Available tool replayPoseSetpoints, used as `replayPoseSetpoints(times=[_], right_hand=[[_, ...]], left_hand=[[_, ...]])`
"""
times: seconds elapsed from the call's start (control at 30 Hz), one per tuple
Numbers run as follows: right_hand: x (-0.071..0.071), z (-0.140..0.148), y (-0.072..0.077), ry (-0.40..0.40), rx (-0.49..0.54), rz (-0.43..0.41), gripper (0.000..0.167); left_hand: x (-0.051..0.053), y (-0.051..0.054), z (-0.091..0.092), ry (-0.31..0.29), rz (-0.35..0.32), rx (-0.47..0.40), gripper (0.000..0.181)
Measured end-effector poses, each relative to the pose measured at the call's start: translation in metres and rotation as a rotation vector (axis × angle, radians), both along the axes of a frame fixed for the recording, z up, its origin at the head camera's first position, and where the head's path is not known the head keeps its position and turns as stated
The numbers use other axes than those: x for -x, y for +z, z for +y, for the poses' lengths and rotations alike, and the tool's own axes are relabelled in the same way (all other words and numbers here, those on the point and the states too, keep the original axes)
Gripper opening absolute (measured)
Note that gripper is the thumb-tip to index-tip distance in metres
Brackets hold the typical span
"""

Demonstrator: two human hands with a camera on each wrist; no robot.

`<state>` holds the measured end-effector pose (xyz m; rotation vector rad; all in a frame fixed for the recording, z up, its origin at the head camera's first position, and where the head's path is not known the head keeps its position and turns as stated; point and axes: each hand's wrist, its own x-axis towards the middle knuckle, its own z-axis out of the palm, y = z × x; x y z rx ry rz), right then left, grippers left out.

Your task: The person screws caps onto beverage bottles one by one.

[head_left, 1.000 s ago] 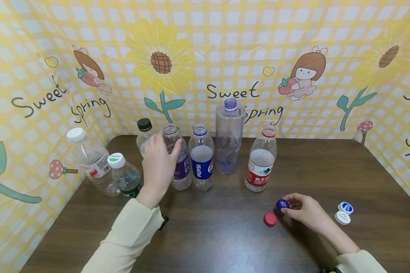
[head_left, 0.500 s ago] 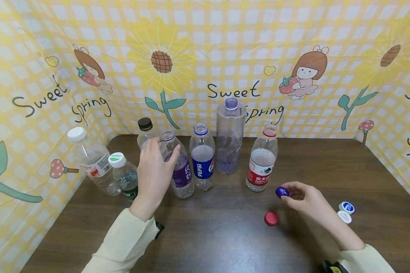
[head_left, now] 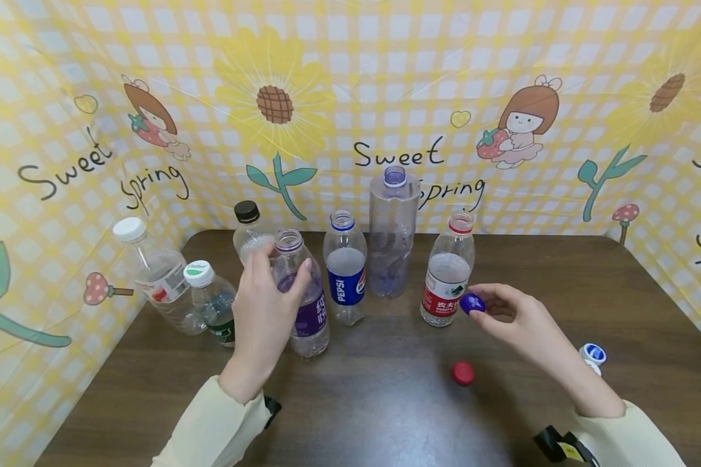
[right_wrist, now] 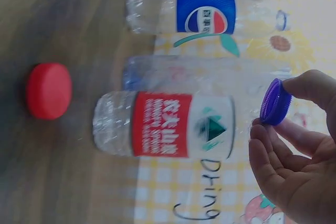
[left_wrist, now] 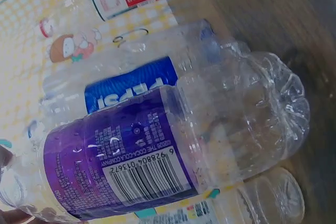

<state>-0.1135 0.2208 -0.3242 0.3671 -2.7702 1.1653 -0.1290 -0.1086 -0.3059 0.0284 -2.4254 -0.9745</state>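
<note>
My left hand grips the upper part of a clear, uncapped bottle with a purple label, fingers behind and thumb on the near side. In the left wrist view this purple-labelled bottle fills the middle, its barcode showing. Between thumb and fingertips, my right hand pinches a purple bottle cap above the table. Seen from the right wrist, the hollow side of the cap is partly visible. Right beside that cap stands an uncapped bottle with a red and white label.
An uncapped Pepsi bottle and a tall uncapped purplish bottle stand at the middle back. Capped bottles at left include a black-capped one and a green-labelled one. A red cap and white-blue caps lie on the table.
My left hand has drawn the purple-labelled bottle nearer, away from the Pepsi bottle. My right hand has raised the purple cap and carried it forward and slightly left.
</note>
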Motion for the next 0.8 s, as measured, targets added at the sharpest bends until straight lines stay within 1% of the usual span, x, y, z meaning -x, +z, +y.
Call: replayPoseSetpoints(times=[0.23, 0.4, 0.6, 0.8], right_hand=[[0.0, -0.014, 0.017, 0.009, -0.006, 0.037, 0.033], [0.0, -0.022, 0.029, 0.029, -0.009, 0.069, 0.033], [-0.001, -0.034, 0.043, 0.058, -0.013, 0.105, 0.031], [-0.001, -0.047, 0.059, 0.103, -0.017, 0.114, 0.031]], left_hand=[[-0.009, -0.003, 0.013, -0.04, 0.082, -0.001, 0.052], [-0.016, -0.006, 0.025, -0.11, 0.127, 0.012, 0.051], [-0.021, -0.011, 0.041, -0.194, 0.111, 0.042, 0.05], [-0.025, -0.015, 0.056, -0.241, 0.1, 0.064, 0.052]])
